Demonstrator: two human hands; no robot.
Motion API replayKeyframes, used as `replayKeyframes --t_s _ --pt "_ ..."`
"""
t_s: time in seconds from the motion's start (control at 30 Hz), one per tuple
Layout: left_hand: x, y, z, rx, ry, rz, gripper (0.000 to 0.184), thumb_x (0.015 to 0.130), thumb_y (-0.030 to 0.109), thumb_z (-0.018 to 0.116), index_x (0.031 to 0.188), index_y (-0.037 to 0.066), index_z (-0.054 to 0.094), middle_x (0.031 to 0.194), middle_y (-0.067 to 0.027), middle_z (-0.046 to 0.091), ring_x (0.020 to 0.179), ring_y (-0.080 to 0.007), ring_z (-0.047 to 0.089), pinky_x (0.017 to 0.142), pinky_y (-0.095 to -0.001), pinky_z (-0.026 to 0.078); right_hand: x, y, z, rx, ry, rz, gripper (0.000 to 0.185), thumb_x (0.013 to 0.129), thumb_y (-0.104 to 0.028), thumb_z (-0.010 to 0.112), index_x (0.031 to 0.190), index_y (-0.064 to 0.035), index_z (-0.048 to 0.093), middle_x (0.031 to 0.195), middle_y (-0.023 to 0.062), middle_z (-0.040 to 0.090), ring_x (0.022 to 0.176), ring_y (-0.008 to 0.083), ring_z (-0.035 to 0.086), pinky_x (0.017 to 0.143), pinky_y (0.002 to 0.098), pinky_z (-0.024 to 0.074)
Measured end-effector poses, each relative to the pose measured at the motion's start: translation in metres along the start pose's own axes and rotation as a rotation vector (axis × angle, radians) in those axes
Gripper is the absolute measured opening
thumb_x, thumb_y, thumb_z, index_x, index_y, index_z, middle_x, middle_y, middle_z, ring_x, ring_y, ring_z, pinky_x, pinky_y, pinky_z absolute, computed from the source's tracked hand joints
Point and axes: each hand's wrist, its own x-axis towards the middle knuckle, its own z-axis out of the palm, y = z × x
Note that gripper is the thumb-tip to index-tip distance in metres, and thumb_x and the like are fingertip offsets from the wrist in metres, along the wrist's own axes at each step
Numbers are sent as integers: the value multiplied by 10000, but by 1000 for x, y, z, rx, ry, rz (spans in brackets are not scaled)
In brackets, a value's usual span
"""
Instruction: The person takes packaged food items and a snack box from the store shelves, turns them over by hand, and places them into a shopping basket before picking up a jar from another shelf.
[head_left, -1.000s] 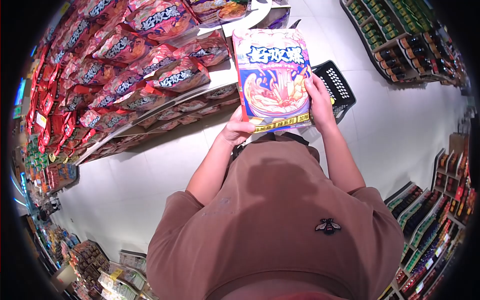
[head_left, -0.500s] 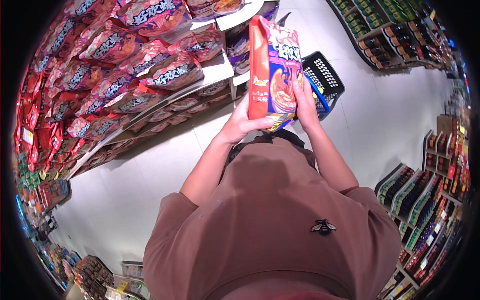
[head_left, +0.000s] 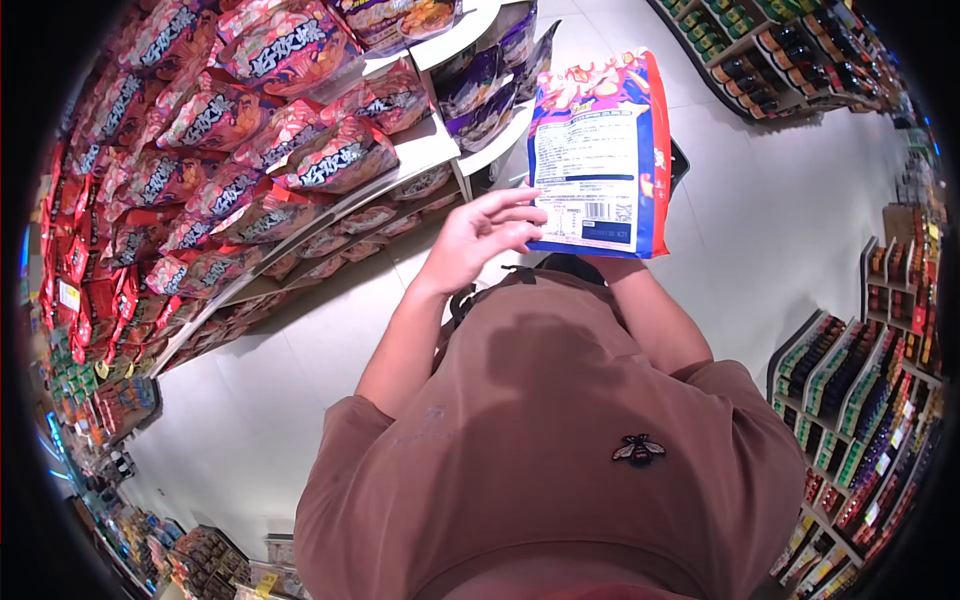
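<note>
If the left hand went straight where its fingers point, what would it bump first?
Probably the blue, red and white rectangular plastic bag: the bare left hand points at its lower left edge. Hand and bag may already touch; depth is unclear.

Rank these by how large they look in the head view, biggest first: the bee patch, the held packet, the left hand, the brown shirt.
1. brown shirt
2. held packet
3. left hand
4. bee patch
The shirt's nearness to the camera enlarges it, but these are apparent sizes only.
</note>
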Motion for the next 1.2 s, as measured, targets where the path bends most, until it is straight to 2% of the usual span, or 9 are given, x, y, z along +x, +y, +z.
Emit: replayKeyframes --t_s 0.1,0.17,0.27,0.4,0.5,0.6,0.83,0.93,1.2 --pt "12 -22 -9 -54 255 95 461 938 169 625 1328 -46 508 1129 -191 674 977 -223 680 862 -341 544 -1 -13 25 71 -248 27 713 1007 -550 364 1478 -15 333 1391 254 488 1247 356 538 1000 457 498" --pt "23 -31 -5 -80 389 168 527 949 191 616 1387 -35 429 1140 -176 650 986 -208 665 874 -336 536 -4 -20 30 45 -147 61 658 1029 -494 355 1478 -12 333 1409 238 478 1245 337 535 998 418 500" --pt "39 -32 4 -305 276 109 723 911 228 669 1466 -40 291 1197 -160 618 1058 -181 604 911 -304 488 -14 -26 28 80 -69 94 672 1023 -508 355 1480 -16 332 1416 235 473 1247 342 533 999 427 499" --pt "56 -37 37 -310 145 10 823 789 201 777 1465 5 351 1287 -105 610 1198 -205 572 1056 -355 396 -28 -38 19 172 -27 136 690 1014 -527 356 1484 -21 332 1426 231 465 1250 350 531 1001 440 497" --pt "64 -47 45 -295 129 -117 662 755 170 790 1330 10 505 1147 -83 650 977 -124 634 735 -233 503 -37 -48 13 243 -3 161 704 1008 -541 357 1486 -25 332 1433 228 459 1253 356 529 1002 449 495" --pt "68 -55 55 -366 133 -102 610 764 128 768 1302 -4 511 1080 -82 653 876 -88 628 596 -202 487 -43 -60 6 313 16 174 717 1001 -555 357 1488 -29 331 1440 225 453 1255 362 526 1004 458 494" --pt "73 -58 72 -650 218 97 549 812 47 682 1318 -54 495 1246 -177 618 1165 -281 604 1024 -405 477 -49 -85 -7 323 84 172 749 986 -588 358 1494 -38 331 1456 219 439 1261 375 522 1007 480 490" --pt "77 -61 67 -711 259 91 482 850 74 657 1293 -57 517 1200 -174 639 1088 -276 645 966 -400 522 -46 -86 -11 -258 98 155 569 1046 -393 328 1492 -39 329 1461 179 446 1258 318 521 1006 426 494" --pt "76 -56 64 -743 332 100 435 893 83 631 1290 -38 501 1192 -175 631 1064 -269 657 948 -416 546 -54 -110 2 -68 202 190 652 1032 -501 314 1485 -34 354 1446 190 475 1285 357 519 1050 492 454"
